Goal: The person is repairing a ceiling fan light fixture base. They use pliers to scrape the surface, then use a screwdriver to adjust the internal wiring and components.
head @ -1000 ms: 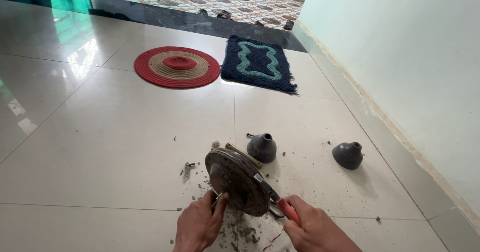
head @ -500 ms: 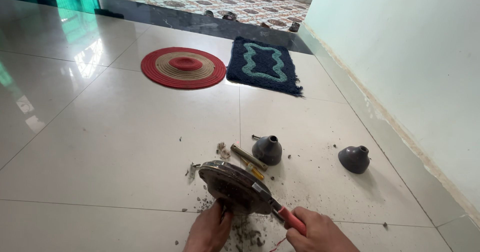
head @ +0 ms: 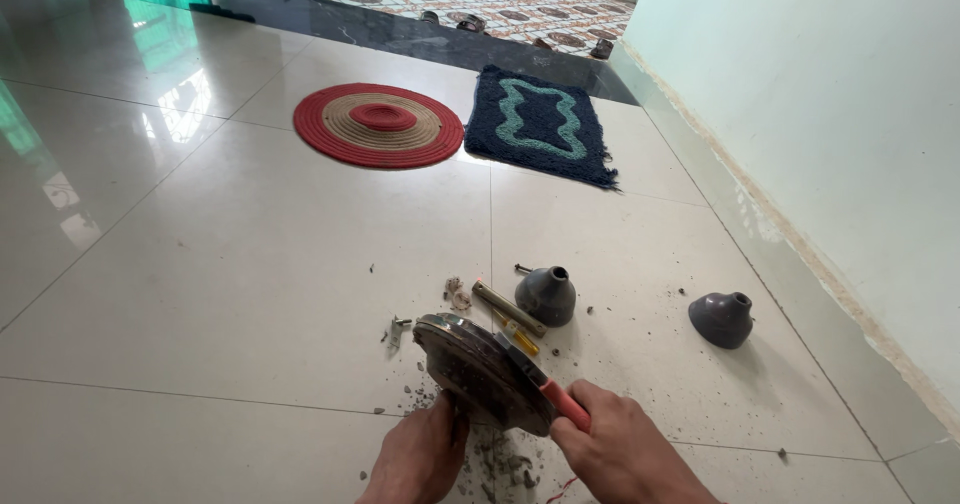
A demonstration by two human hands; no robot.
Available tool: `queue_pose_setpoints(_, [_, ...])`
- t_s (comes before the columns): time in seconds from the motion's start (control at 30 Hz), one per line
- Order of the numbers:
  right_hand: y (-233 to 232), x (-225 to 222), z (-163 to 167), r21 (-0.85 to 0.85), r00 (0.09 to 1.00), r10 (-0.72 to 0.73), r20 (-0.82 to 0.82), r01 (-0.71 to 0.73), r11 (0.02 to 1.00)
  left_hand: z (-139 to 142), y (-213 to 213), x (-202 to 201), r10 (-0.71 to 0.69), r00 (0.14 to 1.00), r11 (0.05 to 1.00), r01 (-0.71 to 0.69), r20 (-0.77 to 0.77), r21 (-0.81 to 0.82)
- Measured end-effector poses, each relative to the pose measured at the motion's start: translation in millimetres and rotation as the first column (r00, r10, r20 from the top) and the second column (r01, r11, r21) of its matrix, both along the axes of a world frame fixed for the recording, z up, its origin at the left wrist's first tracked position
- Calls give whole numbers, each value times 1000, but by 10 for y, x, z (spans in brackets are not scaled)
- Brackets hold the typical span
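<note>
The tiled floor (head: 250,264) lay wide and free on the left; I saw the left hand (head: 420,459) holding the dirty disc (head: 485,372) at its lower edge, the right hand (head: 615,444) gripping a red-handled tool (head: 550,394) against it.

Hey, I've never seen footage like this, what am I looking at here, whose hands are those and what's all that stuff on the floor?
There is no machine here. The picture comes from a camera worn on a person's head, looking down at their own two bare hands above a pale tiled floor. The left hand steadies a dirty round metal disc that stands tilted on the floor. The right hand grips a red-handled tool laid against the disc. Grey crumbs of debris lie below it. Just beyond are a yellow-handled screwdriver, a brass-coloured rod and two dark cone-shaped covers. Farther off lie a round red mat and a dark blue mat.
</note>
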State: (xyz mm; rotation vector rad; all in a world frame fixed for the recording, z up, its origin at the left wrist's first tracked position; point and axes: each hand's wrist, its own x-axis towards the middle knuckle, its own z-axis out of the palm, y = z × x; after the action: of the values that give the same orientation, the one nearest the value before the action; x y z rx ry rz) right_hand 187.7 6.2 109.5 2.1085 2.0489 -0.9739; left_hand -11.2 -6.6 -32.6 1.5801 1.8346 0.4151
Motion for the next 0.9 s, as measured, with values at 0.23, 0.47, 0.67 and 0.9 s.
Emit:
queue_pose_setpoints(0.23, [104,50,91,-59,999,11,-46,-14,998,68,7,-6,1,1000,999,-1,-4,-45])
queue_pose_setpoints(0.47, [29,85,45,133,946,47,-321,-4,991,61,31,-13,-9,999,1000,8,-32,-24])
queue_pose_setpoints(0.67, [77,42,-53,53,996,63,-61,-60,997,37,33,24,-2,999,999,1,-40,-33])
queue_pose_setpoints(0.9, [56,-26,146,39,996,65,-52,-63,997,28,14,1,19,999,1000,-20,-28,-13])
